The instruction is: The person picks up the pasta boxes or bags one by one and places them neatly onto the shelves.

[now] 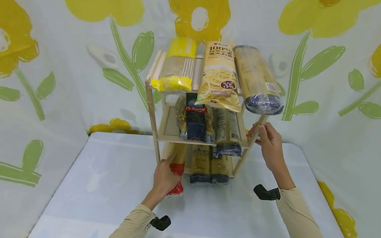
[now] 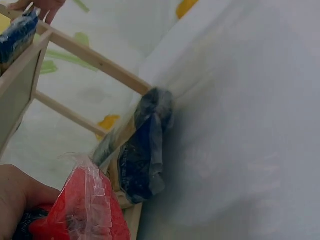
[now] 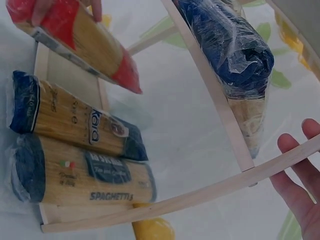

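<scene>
My left hand [image 1: 165,177] grips a spaghetti pack with red ends [image 1: 175,190] at the left of the bottom shelf. In the right wrist view this red-ended pack [image 3: 97,42] is tilted, apart from two blue-ended packs. Those are a spaghetti pack [image 3: 95,172] and another pasta pack [image 3: 75,112], lying side by side on the bottom shelf. With my right hand [image 1: 271,146] I hold the right front post of a wooden rack [image 1: 151,115], fingers around it at about middle-shelf height.
On the top shelf lie a yellow-ended pack [image 1: 177,66], a cream noodle bag [image 1: 220,76] and a long blue-ended pack [image 1: 257,77], their ends overhanging the front. The middle shelf bears an Agnesi bag [image 1: 195,119] and a blue-ended pack [image 1: 227,130]. A white table [image 1: 111,189] supports the rack.
</scene>
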Motion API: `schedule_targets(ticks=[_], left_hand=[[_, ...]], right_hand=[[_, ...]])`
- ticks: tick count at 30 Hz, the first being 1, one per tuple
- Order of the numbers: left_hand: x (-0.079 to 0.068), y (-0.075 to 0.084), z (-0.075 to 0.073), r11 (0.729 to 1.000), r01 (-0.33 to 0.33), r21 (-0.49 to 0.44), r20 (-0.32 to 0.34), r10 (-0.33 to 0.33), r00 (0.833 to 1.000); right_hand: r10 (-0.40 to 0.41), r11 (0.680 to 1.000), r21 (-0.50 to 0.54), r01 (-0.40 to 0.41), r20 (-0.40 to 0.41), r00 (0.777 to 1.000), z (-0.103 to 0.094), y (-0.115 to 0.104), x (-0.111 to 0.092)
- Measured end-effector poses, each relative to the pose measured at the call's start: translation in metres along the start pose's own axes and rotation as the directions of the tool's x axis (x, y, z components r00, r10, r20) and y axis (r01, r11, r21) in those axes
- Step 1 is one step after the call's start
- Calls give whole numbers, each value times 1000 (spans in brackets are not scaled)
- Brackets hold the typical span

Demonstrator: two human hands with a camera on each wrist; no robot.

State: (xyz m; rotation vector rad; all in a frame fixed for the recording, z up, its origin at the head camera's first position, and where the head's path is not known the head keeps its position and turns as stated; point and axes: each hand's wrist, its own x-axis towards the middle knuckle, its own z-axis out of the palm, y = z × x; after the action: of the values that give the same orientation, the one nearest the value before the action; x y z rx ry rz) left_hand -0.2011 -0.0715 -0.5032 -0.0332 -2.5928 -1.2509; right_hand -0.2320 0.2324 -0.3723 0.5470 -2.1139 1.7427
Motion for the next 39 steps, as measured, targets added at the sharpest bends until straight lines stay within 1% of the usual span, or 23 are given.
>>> schedule_targets(ticks=[4,7,9,12,16,19,22,25,28,30,34,36,39], left_hand=[[16,-2,6,999,-30,44,-7,30,1000],[28,-5,9,999,-17,46,-18,18,1000],[35,-9,12,999,4,47,-22,-2,1000],[44,-18,20,996,40,73,-11,-40,999],[50,-29,29,989,102,105,5,-103,995],[52,-31,33,982,137,127,18,-141,990],[54,-30,34,974,142,175,62,-155,986],[54,-28,33,960,118,252,111,-150,982],[52,-27,33,934,86,347,157,-148,977],[50,-27,33,921,58,385,173,-133,976],[48,-26,31,915,4,403,182,-85,980],[47,-23,28,915,-21,403,182,-58,982],[45,-15,20,912,-67,404,185,-10,983]], right_hand=[[-14,1000,0,14,5,1000,1,0,1],[-16,1000,6,16,13,1000,2,-1,2],[-16,1000,11,16,16,1000,4,-1,3],[-15,1000,3,15,6,1000,5,-2,3],[-14,1000,10,14,1,1000,6,-3,3],[-10,1000,18,10,11,1000,6,-4,3],[-14,1000,2,14,7,1000,5,-5,3],[-13,1000,-2,13,2,1000,3,-4,3],[-4,1000,12,4,18,1000,-1,0,6],[7,1000,21,-8,29,1000,-5,5,8],[40,999,-2,-40,32,999,-12,13,12],[66,997,-28,-66,26,997,-14,12,13],[136,985,-112,-133,24,990,-18,5,13]])
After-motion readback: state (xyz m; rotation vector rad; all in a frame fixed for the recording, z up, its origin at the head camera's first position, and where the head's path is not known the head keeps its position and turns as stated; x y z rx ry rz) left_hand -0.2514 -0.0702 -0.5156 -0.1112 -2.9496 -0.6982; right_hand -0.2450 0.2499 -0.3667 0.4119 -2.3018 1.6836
